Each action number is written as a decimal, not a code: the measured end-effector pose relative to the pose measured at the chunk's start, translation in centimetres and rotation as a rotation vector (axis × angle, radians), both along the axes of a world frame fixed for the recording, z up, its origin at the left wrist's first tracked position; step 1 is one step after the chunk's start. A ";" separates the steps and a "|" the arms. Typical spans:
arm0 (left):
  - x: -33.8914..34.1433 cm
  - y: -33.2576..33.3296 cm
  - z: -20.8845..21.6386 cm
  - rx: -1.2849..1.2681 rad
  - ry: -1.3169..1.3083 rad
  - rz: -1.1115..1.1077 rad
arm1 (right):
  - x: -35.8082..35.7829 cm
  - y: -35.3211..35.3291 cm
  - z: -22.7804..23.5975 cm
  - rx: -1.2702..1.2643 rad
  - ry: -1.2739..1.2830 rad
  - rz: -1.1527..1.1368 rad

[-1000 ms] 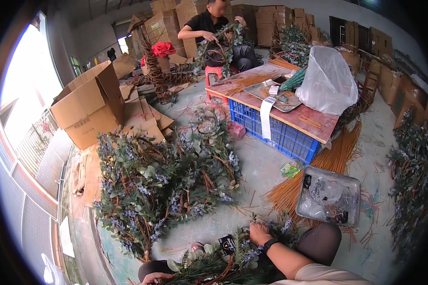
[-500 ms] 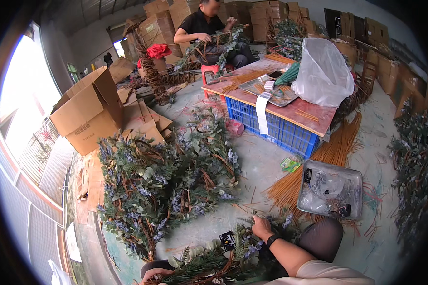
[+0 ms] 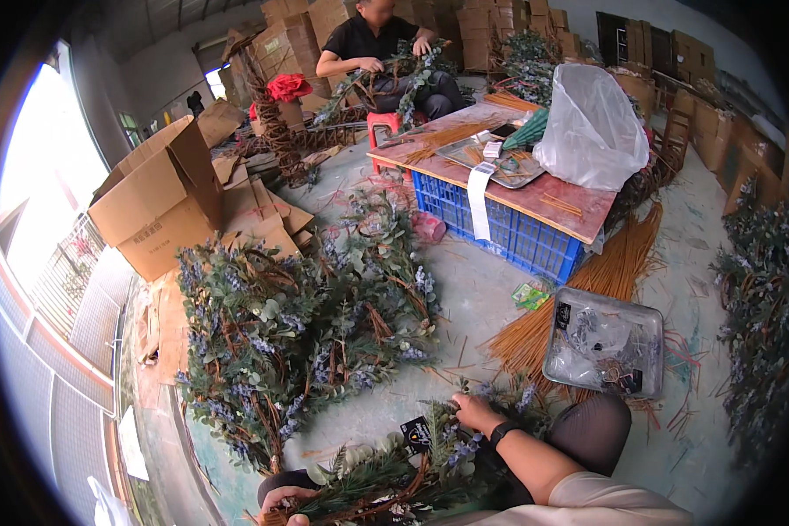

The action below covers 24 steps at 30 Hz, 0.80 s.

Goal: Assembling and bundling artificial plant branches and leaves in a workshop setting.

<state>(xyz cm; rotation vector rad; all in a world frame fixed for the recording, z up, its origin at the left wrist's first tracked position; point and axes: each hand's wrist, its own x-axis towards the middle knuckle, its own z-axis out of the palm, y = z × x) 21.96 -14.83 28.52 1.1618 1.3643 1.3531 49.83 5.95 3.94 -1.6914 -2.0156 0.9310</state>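
A wreath [image 3: 386, 491] of green leaves, twigs and blue-purple sprigs lies across my lap. A small black tag [image 3: 416, 434] hangs on it. At the wreath's left end, my left hand [image 3: 282, 501] is closed around its twigs, partly cut off by the lower edge of the view. My right hand [image 3: 475, 414], with a dark band at the wrist, is closed at the wreath's far side, its fingertips pinching a leafy sprig [image 3: 463, 386]. The part inside that hand is hidden.
Finished-looking wreaths [image 3: 298, 342] lie ahead left, beside an open carton [image 3: 153, 206]. A metal tray [image 3: 600, 346] rests by orange-brown sticks [image 3: 526, 337]. A board on a blue crate [image 3: 508, 232] carries a plastic bag [image 3: 592, 131]. Another person [image 3: 373, 57] sits beyond, handling greenery.
The view has shifted slightly. My left hand's thumb now shows at the lower edge by the wreath. My right hand stays at the wreath's far side, and the other person's raised hand has lowered onto the greenery.
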 end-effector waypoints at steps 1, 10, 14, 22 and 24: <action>0.1 0.2 0.1 0.007 0.011 0.005 | 0.1 0.2 -0.1 0.000 0.000 0.000; -2.2 2.6 -1.8 0.046 -0.026 0.031 | 1.8 3.6 2.9 0.025 0.217 -0.124; -1.5 4.7 -1.9 0.085 -0.023 0.179 | 2.9 4.3 7.1 0.062 0.362 -0.152; -2.7 6.4 -2.3 0.115 0.001 0.229 | 4.6 3.7 11.5 0.093 0.535 -0.159; -3.7 7.7 -3.3 0.176 -0.039 0.235 | 5.2 4.7 11.7 0.088 0.705 -0.115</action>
